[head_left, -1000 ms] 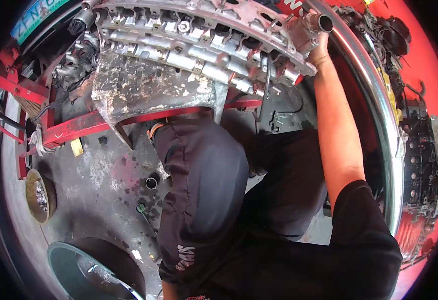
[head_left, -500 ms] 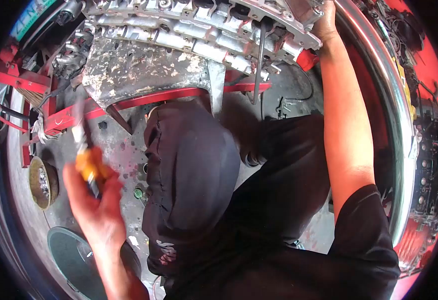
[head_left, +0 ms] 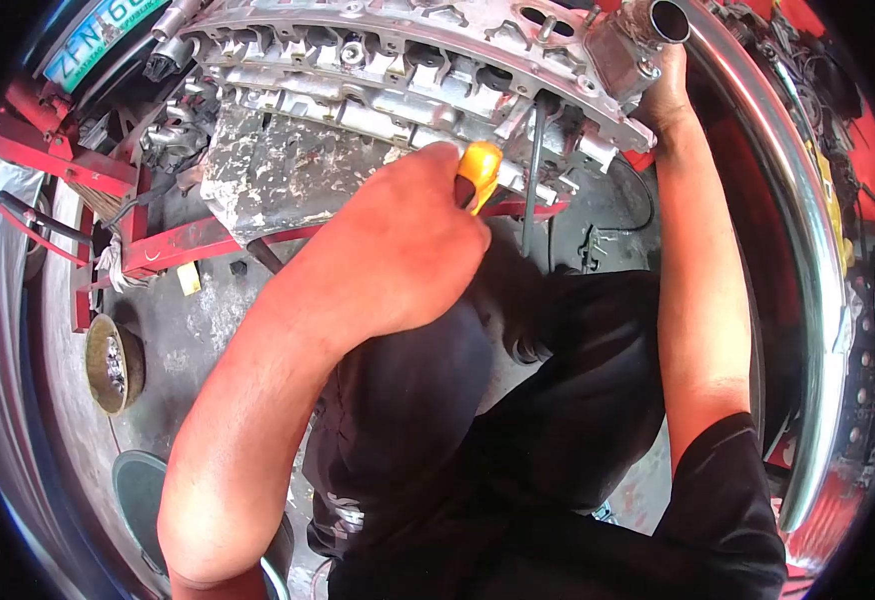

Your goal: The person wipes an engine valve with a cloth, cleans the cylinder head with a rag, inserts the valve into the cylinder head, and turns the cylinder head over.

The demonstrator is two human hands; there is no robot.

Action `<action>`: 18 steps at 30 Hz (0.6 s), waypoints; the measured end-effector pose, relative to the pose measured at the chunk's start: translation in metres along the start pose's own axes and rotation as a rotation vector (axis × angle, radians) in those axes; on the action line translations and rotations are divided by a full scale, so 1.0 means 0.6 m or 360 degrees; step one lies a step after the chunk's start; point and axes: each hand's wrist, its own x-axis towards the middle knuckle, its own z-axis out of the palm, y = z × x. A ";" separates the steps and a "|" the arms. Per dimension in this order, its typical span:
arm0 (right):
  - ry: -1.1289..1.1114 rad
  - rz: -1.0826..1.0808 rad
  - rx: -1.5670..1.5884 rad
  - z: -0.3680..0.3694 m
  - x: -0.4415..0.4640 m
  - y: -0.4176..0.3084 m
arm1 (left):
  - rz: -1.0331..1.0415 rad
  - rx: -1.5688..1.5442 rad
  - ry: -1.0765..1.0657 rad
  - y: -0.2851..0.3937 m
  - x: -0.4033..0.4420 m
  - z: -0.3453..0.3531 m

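Observation:
A long silver cylinder head spans the top of the view, tilted, above a worn grey metal stand. My left hand is closed around the yellow-orange handle of a tool, just in front of the head's lower edge. The hand hides the rest of the tool. At the head's right end, my right hand grips behind the metal housing with a round opening; its fingers are mostly hidden. Near that end a dark rod hangs down.
Red frame bars run beneath the stand. A curved chrome bar passes close to my right arm. A small bowl and a dark green tub stand on the floor at the left. My knees are below the head.
My left hand came into view at the lower left with the orange-handled tool, then moved up and right to the cylinder head. My right hand has stayed at the head's right end.

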 end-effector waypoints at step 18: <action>-0.0118 0.0006 0.0146 -0.021 0.014 0.002 | 0.0271 0.0216 0.0160 0.036 0.026 0.031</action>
